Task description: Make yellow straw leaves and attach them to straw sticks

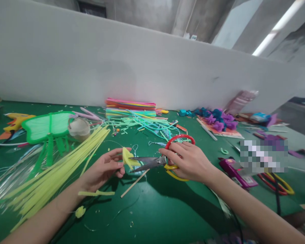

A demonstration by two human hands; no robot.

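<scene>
My left hand (108,166) pinches a small folded yellow piece (128,158) between thumb and fingers. Scissors (152,162) with one red and one yellow handle loop are in my right hand (186,159), its fingers through the loops. The blades are spread, and their tips reach the yellow piece. Below my left wrist are a yellow strip (96,193) and a small yellow curled piece (80,212). A thin wooden stick (134,183) lies under the scissors.
Long yellow strips (58,173), a green butterfly shape (49,127) and a yellow glue gun (17,122) lie left. Colored strips (130,107) are stacked behind the hands. Purple flowers (220,120), a purple tool (237,174) and more scissors (276,183) are right. A white partition (91,64) stands behind.
</scene>
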